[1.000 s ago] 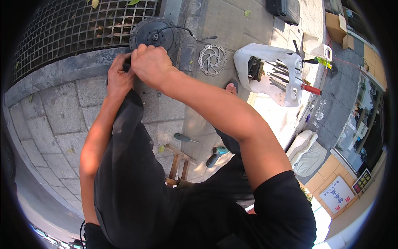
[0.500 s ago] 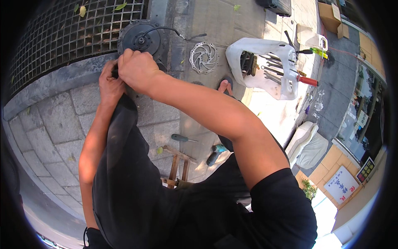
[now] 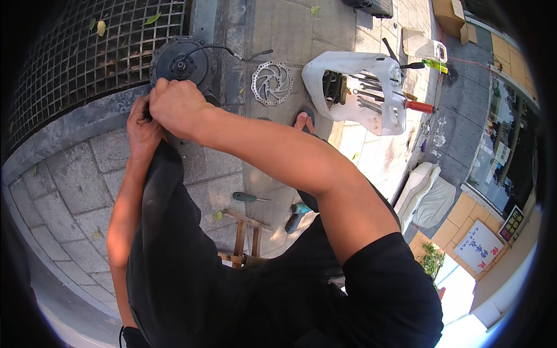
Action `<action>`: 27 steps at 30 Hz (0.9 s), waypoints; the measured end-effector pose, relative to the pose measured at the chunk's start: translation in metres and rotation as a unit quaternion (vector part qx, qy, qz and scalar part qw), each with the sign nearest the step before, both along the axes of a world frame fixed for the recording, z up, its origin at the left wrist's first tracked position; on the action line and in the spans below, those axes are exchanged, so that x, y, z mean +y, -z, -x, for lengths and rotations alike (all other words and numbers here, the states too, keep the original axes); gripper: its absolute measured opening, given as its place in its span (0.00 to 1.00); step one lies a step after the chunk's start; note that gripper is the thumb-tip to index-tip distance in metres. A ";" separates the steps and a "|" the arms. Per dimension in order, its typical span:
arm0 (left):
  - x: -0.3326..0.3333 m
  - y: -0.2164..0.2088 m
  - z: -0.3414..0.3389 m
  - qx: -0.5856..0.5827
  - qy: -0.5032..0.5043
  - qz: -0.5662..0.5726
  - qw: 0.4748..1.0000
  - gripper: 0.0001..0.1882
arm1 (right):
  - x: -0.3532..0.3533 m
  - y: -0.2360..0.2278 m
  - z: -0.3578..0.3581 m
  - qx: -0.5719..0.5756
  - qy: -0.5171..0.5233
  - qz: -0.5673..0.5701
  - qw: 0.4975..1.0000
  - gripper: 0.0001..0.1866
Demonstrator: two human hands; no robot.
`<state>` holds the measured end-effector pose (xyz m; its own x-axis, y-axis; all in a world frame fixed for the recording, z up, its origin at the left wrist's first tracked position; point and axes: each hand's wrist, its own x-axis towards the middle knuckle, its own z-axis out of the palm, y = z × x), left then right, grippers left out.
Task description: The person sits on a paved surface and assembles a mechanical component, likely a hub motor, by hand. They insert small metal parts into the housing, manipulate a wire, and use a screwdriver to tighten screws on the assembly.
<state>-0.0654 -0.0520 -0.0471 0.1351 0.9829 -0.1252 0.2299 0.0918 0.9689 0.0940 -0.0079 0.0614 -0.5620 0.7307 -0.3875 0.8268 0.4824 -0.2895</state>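
Both hands meet at the near edge of a round dark hub motor (image 3: pixel 184 61), which lies by the curb with its axle up and a black cable trailing to the right. My right hand (image 3: pixel 177 107) is closed, back of the hand upward, and covers part of the motor's near side. Just left of it and slightly lower, my left hand (image 3: pixel 143 129) has its fingers curled in against the right one. Whatever the fingers pinch is hidden between the hands. A silver brake disc (image 3: pixel 271 84) lies flat on the paving to the right of the motor.
A metal grating (image 3: pixel 98 52) lies beyond the stone curb. To the right sits a white cut-open plastic container (image 3: pixel 313 72) with wrenches and a red-handled tool (image 3: pixel 419 107). A screwdriver (image 3: pixel 246 197), a teal power tool (image 3: pixel 297 216) and a wooden stool (image 3: pixel 239 238) are near my legs.
The whole view has shifted a little as my head turned. Both hands stay together in front of the hub motor, with the fingers still closed.
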 end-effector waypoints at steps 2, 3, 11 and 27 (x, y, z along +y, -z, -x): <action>0.000 0.002 0.001 0.007 0.000 -0.018 1.000 0.14 | 0.000 0.001 0.001 -0.008 -0.002 -0.011 1.000 0.18; 0.000 0.002 0.001 0.008 0.000 -0.014 1.000 0.14 | 0.000 0.002 0.002 -0.012 -0.003 -0.017 1.000 0.18; 0.000 -0.006 -0.004 0.010 -0.011 -0.001 1.000 0.14 | -0.001 -0.001 0.000 -0.012 0.000 -0.012 1.000 0.19; 0.002 -0.024 0.001 0.008 -0.020 0.001 1.000 0.15 | -0.019 -0.020 -0.030 0.176 0.225 0.015 0.958 0.15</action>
<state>-0.0666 -0.0497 -0.0231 0.0931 0.9872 -0.1294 0.2414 0.1037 0.9649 0.1236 -0.0272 0.0819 -0.2932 0.9208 -0.2571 0.7976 0.0874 -0.5968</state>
